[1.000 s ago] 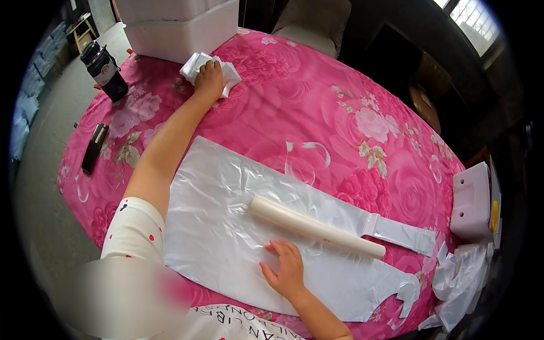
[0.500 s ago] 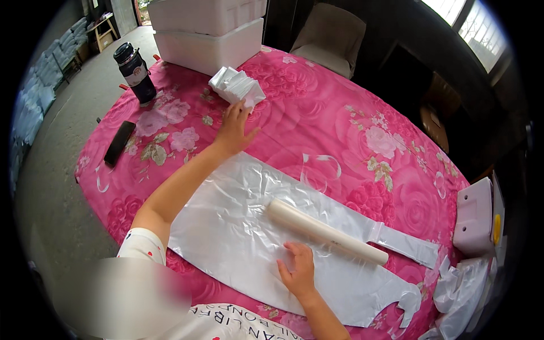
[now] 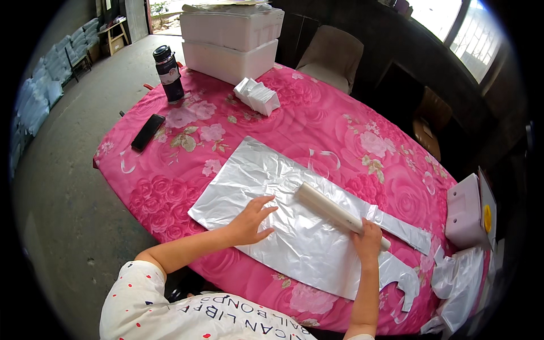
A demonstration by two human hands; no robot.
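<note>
A large whitish plastic bag [image 3: 249, 181] with cut-out handles lies flat and wrinkled on the table. Across its right half rests a smooth whitish tube [image 3: 326, 207], slanting down toward the handles. My right hand [image 3: 368, 237] is closed around the tube near its lower right end. Over the left part of the bag hovers my left hand [image 3: 253, 221], fingers spread and holding nothing. Farther back sits a stack of folded white plastic bags [image 3: 258, 96], with no hand on it.
The pink flowered tablecloth [image 3: 170, 209] covers the table. A dark bottle [image 3: 169, 76], a black phone [image 3: 148, 132] and white foam boxes [image 3: 229, 59] stand or lie toward the back left. A white box [image 3: 463, 209] and loose plastic bags [image 3: 458, 277] are at the right edge.
My left hand has left the folded stack and come back over the flat bag. My right hand has moved right and taken hold of the tube. The view has shifted somewhat.
</note>
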